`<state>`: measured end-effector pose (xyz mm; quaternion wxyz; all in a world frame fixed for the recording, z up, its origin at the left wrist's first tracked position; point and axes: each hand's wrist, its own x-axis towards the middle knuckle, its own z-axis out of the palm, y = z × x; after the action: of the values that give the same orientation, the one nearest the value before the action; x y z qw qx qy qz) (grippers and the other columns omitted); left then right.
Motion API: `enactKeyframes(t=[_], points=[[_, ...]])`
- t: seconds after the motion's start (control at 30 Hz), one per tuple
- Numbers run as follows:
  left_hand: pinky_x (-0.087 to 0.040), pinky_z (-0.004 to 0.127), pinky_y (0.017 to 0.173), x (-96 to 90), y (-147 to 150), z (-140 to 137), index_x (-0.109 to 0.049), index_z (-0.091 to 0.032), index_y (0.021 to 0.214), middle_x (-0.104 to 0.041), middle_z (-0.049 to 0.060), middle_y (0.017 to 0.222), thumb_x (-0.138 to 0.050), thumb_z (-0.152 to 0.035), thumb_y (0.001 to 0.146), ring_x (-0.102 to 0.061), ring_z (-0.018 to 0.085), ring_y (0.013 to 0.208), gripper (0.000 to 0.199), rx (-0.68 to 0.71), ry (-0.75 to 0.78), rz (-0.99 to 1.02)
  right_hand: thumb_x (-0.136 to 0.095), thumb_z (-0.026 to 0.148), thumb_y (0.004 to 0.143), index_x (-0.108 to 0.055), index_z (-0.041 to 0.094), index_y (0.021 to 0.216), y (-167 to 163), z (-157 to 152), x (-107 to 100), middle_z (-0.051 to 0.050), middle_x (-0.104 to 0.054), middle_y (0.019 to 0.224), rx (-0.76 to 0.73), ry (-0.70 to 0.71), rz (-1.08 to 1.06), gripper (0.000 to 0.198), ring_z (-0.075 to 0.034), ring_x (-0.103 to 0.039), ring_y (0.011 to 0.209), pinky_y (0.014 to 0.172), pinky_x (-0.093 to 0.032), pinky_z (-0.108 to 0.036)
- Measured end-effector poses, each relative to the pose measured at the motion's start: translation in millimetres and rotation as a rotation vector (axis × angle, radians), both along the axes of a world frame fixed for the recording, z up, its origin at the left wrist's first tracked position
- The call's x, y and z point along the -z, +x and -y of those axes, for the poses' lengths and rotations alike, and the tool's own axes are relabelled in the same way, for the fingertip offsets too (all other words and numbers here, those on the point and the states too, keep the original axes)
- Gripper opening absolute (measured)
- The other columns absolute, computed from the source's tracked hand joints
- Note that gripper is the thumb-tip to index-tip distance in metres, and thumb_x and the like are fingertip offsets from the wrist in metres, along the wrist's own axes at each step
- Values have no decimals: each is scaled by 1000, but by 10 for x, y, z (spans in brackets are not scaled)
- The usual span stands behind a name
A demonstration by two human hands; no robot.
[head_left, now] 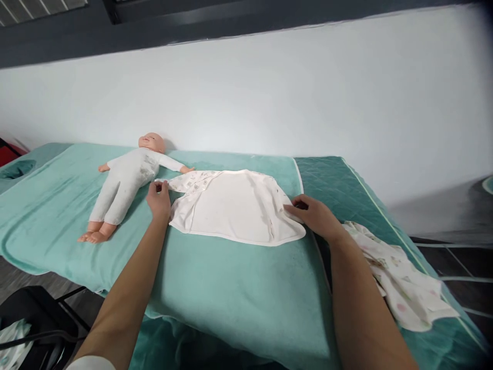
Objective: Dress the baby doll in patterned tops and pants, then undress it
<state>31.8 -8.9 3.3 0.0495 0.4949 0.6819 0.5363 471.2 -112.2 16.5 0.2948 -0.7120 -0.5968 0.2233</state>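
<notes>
While the left hand [158, 199] pinches a sleeve end [173, 183] of the white garment [231, 205], the right hand [315, 216] grips its opposite side, probably near the edge. The garment lies spread on the green blanket [239, 288] beside 1 doll [131, 167].

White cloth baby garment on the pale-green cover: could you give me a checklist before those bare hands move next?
1. Left hand grip at the end of the small-print cloth sleeve: ok.
2. Right hand grip touching the white cloth baby garment: ok.
3. Garment body free of creases: not ok.
4. Bald doll in white clothing not touching the sleeve: cannot tell.
5. Crumpled, printed white garment at right, apart from the first: ok.
</notes>
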Motion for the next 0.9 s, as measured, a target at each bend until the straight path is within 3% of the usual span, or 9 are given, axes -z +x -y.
enactKeyframes(t=[0.17,0.3,0.37,0.5,0.57,0.67,0.73,0.8,0.9], points=[[-51,28,90,25,-34,4,-58,-18,103,-68,6,108,-52,-30,92,-64,16,99,17,-7,81,66,-70,40,72,-65,21,76,63,-60,69,-2,-65,70,333,165,-274,20,-18,-57,66,65,-41,-31],[-48,29,95,63,-75,-22,-58,-15,114,-62,11,124,-53,-17,86,-58,19,116,28,-67,142,87,-71,32,70,-65,19,80,118,-146,153,-3,-65,74,508,337,-464,18,-15,-57,65,64,-45,-31],[-47,30,97,76,-75,-26,-62,-15,112,-64,10,122,-52,-18,87,-58,20,117,27,-39,149,73,-68,32,70,-61,20,82,146,-193,183,-1,-63,75,572,437,-502,17,-15,-58,65,64,-48,-30],[-49,29,92,87,-31,-17,-67,-18,95,-73,4,98,-46,-20,87,-66,17,99,23,133,131,96,-64,33,72,-56,23,84,217,-198,183,-1,-66,84,644,602,-474,18,-18,-67,78,77,-54,-34],[-51,28,87,84,-8,-12,-68,-20,93,-73,2,88,-45,-21,86,-69,16,89,24,215,80,138,-66,35,75,-58,23,83,259,-143,169,-6,-67,86,649,542,-277,17,-24,-67,85,87,-53,-42],[-51,29,82,76,8,-17,-70,-22,93,-74,1,80,-48,-23,82,-69,17,82,25,234,-75,116,-62,45,83,-59,23,78,302,-53,158,-13,-69,84,587,168,104,23,-34,-67,91,89,-49,-50],[-50,29,80,72,6,-27,-71,-23,92,-75,0,79,-48,-23,81,-69,18,81,26,226,-135,68,-57,52,87,-61,23,80,310,-19,160,-16,-70,86,525,-42,240,30,-36,-68,92,84,-49,-48],[-50,29,78,69,2,-38,-72,-23,91,-76,0,79,-47,-23,80,-69,19,81,27,224,-145,46,-57,55,88,-63,23,87,310,-6,166,-18,-71,91,516,-106,299,33,-36,-68,94,80,-48,-46],[-50,29,78,61,4,-42,-71,-23,91,-75,0,79,-47,-23,80,-69,19,82,27,217,-153,41,-61,52,86,-65,21,98,313,-6,187,-21,-72,99,547,-95,319,33,-37,-67,96,76,-46,-44]])
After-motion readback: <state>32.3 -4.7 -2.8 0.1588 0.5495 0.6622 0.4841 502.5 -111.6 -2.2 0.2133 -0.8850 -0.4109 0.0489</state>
